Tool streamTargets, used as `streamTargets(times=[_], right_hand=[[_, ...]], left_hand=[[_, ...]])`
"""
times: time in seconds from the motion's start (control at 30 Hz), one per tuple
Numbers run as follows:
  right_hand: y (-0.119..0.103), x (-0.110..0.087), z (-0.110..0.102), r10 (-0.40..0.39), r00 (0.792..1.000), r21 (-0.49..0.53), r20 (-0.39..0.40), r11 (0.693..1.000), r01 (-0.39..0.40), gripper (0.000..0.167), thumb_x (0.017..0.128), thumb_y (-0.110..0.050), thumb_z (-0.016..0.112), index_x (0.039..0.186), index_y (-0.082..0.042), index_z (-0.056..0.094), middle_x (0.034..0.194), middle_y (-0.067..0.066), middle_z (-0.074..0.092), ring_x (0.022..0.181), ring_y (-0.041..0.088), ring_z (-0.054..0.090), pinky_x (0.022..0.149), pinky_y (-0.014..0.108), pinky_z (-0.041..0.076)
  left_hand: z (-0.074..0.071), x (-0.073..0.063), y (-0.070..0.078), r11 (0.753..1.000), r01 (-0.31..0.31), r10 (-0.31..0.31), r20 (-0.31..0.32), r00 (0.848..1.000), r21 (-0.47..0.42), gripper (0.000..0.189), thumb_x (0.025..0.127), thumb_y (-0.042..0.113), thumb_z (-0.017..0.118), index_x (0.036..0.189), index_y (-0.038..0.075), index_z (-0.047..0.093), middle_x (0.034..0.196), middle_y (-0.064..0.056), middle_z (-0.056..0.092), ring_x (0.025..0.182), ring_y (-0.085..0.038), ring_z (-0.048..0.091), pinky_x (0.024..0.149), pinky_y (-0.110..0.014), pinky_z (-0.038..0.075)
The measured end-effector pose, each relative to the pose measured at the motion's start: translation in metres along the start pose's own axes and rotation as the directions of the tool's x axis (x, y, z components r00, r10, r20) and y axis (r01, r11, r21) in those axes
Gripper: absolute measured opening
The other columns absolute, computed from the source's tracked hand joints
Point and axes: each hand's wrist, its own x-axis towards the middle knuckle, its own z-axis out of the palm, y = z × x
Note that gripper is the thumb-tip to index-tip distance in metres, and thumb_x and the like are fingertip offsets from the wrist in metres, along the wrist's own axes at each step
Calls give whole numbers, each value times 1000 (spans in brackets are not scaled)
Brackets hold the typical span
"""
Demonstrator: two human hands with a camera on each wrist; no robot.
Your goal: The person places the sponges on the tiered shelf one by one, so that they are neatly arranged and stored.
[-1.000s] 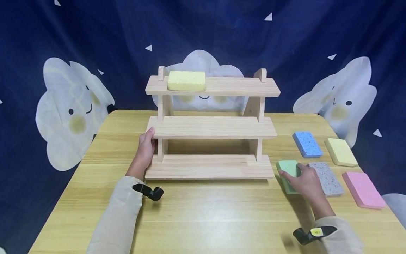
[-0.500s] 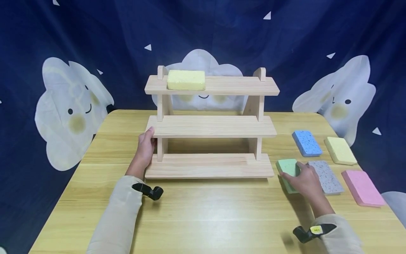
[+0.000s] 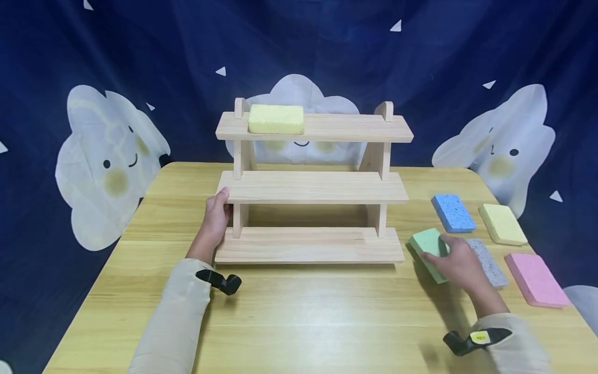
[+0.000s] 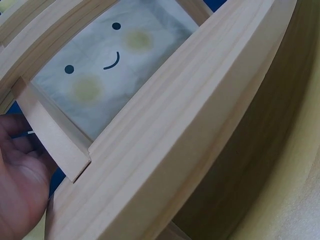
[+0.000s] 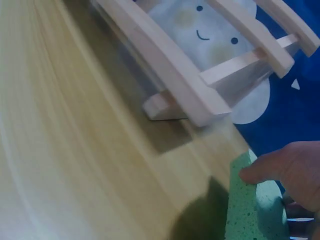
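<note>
My right hand (image 3: 460, 262) pinches a green sponge (image 3: 427, 244) between thumb and fingers, and in the right wrist view the green sponge (image 5: 242, 205) is tilted above its shadow on the table. A grey speckled sponge (image 3: 488, 265) lies partly hidden behind that hand. At the left end of a three-tier wooden shelf (image 3: 313, 187), my left hand (image 3: 215, 221) grips the middle board, thumb on top. The left wrist view shows the left hand (image 4: 25, 185) beside an upright of the shelf. On the top tier, toward the left, rests a yellow sponge (image 3: 275, 119).
Right of the shelf lie a blue sponge (image 3: 453, 213), a pale yellow sponge (image 3: 503, 224) and a pink sponge (image 3: 536, 280) on the wooden table (image 3: 299, 322). A dark blue curtain (image 3: 327, 41) with cloud faces hangs behind the table.
The green sponge has come up off the table in my right hand and turned slightly, and the hand has shifted a little to the right. My left hand stays on the shelf.
</note>
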Motion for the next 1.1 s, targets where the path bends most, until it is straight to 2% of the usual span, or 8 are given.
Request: streamTargets(times=[0.23, 0.4, 0.53, 0.63, 0.73, 0.9, 1.1], right_hand=[[0, 6, -31, -109, 993, -36, -39, 994, 108, 79, 84, -35, 68, 133, 19, 35, 130, 44, 34, 119, 60, 31, 94, 66, 29], [-1, 12, -56, -169, 983, -91, -74, 983, 162, 77, 85, -33, 68, 132, 18, 36, 127, 45, 36, 112, 58, 38, 88, 63, 34], [-4, 19, -77, -223, 969, -138, -109, 969, 207, 75, 83, -33, 70, 130, 16, 40, 125, 41, 41, 101, 49, 45, 76, 54, 40], [-8, 24, -92, -275, 953, -161, -126, 954, 254, 72, 81, -31, 72, 128, 15, 44, 118, 35, 48, 90, 41, 47, 66, 42, 38], [-14, 30, -107, -293, 949, -173, -119, 947, 271, 73, 80, -32, 73, 130, 13, 44, 116, 32, 47, 87, 38, 46, 64, 37, 36], [-27, 39, -129, -281, 956, -181, -83, 948, 263, 79, 81, -37, 72, 137, 9, 39, 123, 32, 42, 92, 40, 42, 64, 38, 34], [-50, 48, -143, -337, 940, -195, -61, 927, 320, 76, 82, -34, 71, 137, 8, 40, 131, 33, 39, 96, 39, 41, 63, 33, 34]], left_hand=[[0, -1, 0, 1000, 7, -7, 10, 1000, 15, 59, 101, 38, 21, 142, -3, 32, 133, -17, 35, 120, -19, 34, 109, -35, 23], [0, -3, 0, 1000, 12, -12, 13, 1000, 25, 59, 101, 38, 21, 144, -2, 30, 136, -17, 33, 123, -18, 32, 110, -35, 21], [0, -4, 1, 1000, 12, -12, 12, 1000, 23, 59, 101, 38, 21, 144, -2, 30, 136, -17, 33, 123, -18, 32, 110, -35, 21], [0, -4, 0, 999, 14, -14, 7, 1000, 28, 59, 101, 38, 21, 144, -2, 30, 136, -17, 33, 123, -18, 32, 110, -34, 21], [0, -3, -1, 999, 19, -19, 0, 1000, 28, 60, 101, 39, 21, 143, -3, 31, 135, -18, 34, 122, -19, 33, 110, -34, 22], [0, -2, -1, 999, 18, -18, -3, 1000, 31, 60, 101, 39, 22, 142, -4, 32, 134, -17, 35, 121, -19, 34, 110, -35, 23], [0, 0, -1, 1000, 12, -12, -3, 1000, 15, 60, 101, 38, 23, 142, -4, 32, 134, -18, 35, 121, -20, 34, 110, -35, 22]])
